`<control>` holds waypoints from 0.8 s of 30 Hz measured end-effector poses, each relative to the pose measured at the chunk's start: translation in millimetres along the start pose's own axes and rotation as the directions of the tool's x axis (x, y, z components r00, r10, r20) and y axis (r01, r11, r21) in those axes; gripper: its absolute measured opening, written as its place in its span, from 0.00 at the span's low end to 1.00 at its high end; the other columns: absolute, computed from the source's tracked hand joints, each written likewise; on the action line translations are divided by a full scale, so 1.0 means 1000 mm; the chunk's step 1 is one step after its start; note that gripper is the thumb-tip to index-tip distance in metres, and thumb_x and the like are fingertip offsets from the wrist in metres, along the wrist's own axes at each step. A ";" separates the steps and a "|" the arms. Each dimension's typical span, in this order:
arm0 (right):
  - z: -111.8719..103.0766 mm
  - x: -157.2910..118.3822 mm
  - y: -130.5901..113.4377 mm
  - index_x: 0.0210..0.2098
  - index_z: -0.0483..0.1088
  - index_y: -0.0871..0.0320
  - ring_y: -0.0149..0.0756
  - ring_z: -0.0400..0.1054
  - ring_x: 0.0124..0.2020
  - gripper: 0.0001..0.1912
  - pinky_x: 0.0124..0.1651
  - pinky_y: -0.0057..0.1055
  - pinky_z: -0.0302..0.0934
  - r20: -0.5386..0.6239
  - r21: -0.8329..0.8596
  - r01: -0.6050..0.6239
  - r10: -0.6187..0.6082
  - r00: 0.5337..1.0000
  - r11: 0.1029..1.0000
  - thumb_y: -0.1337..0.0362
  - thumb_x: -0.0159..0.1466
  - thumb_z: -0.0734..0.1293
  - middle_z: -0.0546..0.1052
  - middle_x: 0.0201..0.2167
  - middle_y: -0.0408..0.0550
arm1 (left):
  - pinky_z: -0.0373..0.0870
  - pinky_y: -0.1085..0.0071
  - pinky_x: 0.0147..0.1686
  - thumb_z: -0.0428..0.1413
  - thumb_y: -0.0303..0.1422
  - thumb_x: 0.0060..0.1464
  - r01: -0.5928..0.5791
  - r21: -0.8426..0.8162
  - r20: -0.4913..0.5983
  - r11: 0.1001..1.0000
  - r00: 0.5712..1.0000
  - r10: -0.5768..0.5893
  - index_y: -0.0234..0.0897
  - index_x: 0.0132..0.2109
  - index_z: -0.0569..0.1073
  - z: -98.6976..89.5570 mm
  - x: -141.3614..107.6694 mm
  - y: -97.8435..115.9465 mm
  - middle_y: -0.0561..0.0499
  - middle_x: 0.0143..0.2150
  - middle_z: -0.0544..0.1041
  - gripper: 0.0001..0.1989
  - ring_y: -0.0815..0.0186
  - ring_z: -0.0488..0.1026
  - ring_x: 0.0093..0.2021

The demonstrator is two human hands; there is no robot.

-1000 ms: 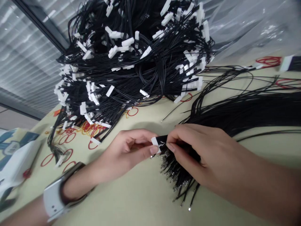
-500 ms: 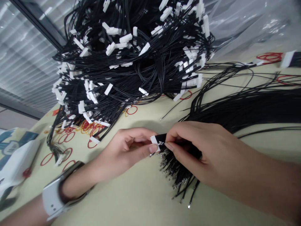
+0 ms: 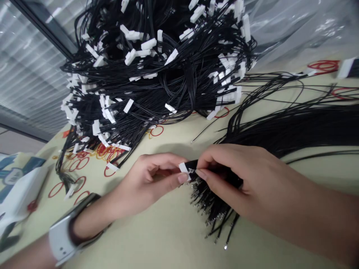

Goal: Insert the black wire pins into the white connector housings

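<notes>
My left hand (image 3: 159, 177) pinches a small white connector housing (image 3: 184, 170) between thumb and forefinger. Black wires run out of the housing's right side towards my other hand. My right hand (image 3: 238, 175) is closed on black wires (image 3: 193, 165) just right of the housing, thumb and forefinger pressed together. Small silvery crimp terminals show between the two hands, at the housing's edge. Beneath my right hand fans out a bundle of loose wire ends (image 3: 215, 209) with metal terminals. Its long black wires (image 3: 303, 127) stretch away to the right. My palm hides part of the bundle.
A large heap of black cables (image 3: 168, 82) with white connectors lies at the back. Red and yellow rubber bands (image 3: 106, 149) are scattered at the left. A blue-and-white package (image 3: 21, 183) sits at the far left. Clear plastic sheeting (image 3: 303, 30) is at the back right.
Both hands stay almost in place around the white housing. The view has shifted very slightly; the terminals at the housing's edge look a little different.
</notes>
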State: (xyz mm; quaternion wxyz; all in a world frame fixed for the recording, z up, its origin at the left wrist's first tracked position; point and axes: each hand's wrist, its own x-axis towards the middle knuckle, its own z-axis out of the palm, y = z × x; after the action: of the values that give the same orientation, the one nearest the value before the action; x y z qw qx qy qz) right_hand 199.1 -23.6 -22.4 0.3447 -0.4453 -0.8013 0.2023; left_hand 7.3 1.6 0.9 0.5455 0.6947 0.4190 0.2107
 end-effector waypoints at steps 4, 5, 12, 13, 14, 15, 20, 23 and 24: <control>0.002 -0.002 0.000 0.29 0.65 0.57 0.23 0.60 0.22 0.06 0.25 0.24 0.50 0.002 -0.047 0.020 -0.020 1.000 0.999 0.68 0.61 0.59 0.68 0.23 0.37 | 0.64 0.85 0.27 0.56 0.25 0.51 -0.024 0.035 -0.002 0.999 1.000 0.024 0.37 0.37 0.73 -0.001 -0.001 -0.001 0.56 0.29 0.72 0.05 0.77 0.65 0.27; 0.002 -0.002 0.000 0.30 0.66 0.58 0.25 0.61 0.24 0.06 0.26 0.25 0.51 -0.004 -0.073 0.036 -0.036 0.999 0.997 0.68 0.61 0.59 0.68 0.24 0.38 | 0.64 0.85 0.27 0.56 0.25 0.52 -0.029 0.043 -0.004 0.999 1.000 0.029 0.37 0.37 0.73 -0.001 -0.001 -0.001 0.56 0.29 0.72 0.05 0.76 0.65 0.27; 0.002 -0.003 -0.002 0.29 0.65 0.57 0.26 0.59 0.24 0.08 0.26 0.26 0.50 0.027 -0.046 0.006 -0.005 1.000 0.999 0.67 0.62 0.57 0.67 0.24 0.39 | 0.64 0.85 0.27 0.56 0.25 0.52 -0.038 0.052 -0.011 0.998 0.999 0.038 0.37 0.37 0.73 -0.001 -0.002 -0.001 0.55 0.29 0.73 0.05 0.76 0.66 0.27; 0.001 -0.003 -0.002 0.29 0.65 0.57 0.25 0.59 0.23 0.07 0.26 0.26 0.49 0.026 -0.037 -0.002 0.002 1.000 0.999 0.67 0.62 0.57 0.67 0.24 0.38 | 0.65 0.85 0.27 0.56 0.25 0.52 -0.035 0.044 -0.012 0.998 0.999 0.036 0.37 0.37 0.73 0.000 -0.001 -0.001 0.55 0.29 0.73 0.05 0.76 0.66 0.27; 0.001 -0.002 -0.002 0.29 0.64 0.57 0.25 0.58 0.23 0.07 0.25 0.26 0.49 0.028 -0.035 -0.007 0.008 1.000 0.999 0.67 0.62 0.57 0.67 0.24 0.38 | 0.65 0.85 0.28 0.56 0.25 0.52 -0.033 0.036 -0.012 0.999 0.999 0.033 0.36 0.37 0.73 0.000 -0.001 0.000 0.55 0.30 0.73 0.05 0.76 0.67 0.28; 0.000 -0.002 -0.003 0.29 0.64 0.57 0.25 0.58 0.23 0.07 0.25 0.26 0.48 0.031 -0.037 -0.011 0.013 0.999 0.999 0.67 0.62 0.57 0.67 0.24 0.38 | 0.65 0.85 0.28 0.56 0.24 0.52 -0.028 0.029 -0.011 0.999 1.000 0.029 0.36 0.37 0.73 0.000 0.000 0.000 0.55 0.30 0.73 0.05 0.76 0.67 0.28; 0.001 -0.002 -0.003 0.29 0.64 0.58 0.24 0.57 0.21 0.08 0.24 0.27 0.47 0.040 -0.038 -0.024 0.026 0.999 0.999 0.66 0.63 0.57 0.67 0.23 0.38 | 0.65 0.83 0.27 0.56 0.25 0.51 -0.018 0.037 -0.016 0.999 1.000 0.019 0.35 0.36 0.74 0.000 0.000 0.000 0.53 0.29 0.73 0.04 0.75 0.67 0.27; 0.001 -0.001 -0.002 0.30 0.64 0.57 0.25 0.58 0.22 0.08 0.24 0.27 0.47 0.038 -0.045 -0.027 0.029 0.999 0.999 0.65 0.64 0.56 0.67 0.23 0.38 | 0.65 0.81 0.26 0.56 0.26 0.51 -0.021 0.065 -0.029 0.998 0.999 0.023 0.34 0.36 0.74 0.000 -0.001 0.000 0.52 0.28 0.73 0.04 0.74 0.66 0.26; 0.002 -0.001 -0.001 0.30 0.64 0.57 0.25 0.59 0.22 0.08 0.24 0.27 0.48 0.036 -0.050 -0.027 0.028 0.999 0.998 0.65 0.64 0.56 0.67 0.23 0.38 | 0.65 0.81 0.26 0.56 0.26 0.51 -0.019 0.070 -0.031 0.997 0.999 0.021 0.34 0.36 0.74 0.000 -0.001 0.000 0.52 0.28 0.73 0.04 0.73 0.66 0.26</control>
State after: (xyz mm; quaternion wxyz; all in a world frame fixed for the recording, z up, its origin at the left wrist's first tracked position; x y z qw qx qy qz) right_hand 197.6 -25.4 -22.9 0.3158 -0.4608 -0.8061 0.1954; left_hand 7.1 0.9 1.1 0.5120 0.7141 0.4276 0.2123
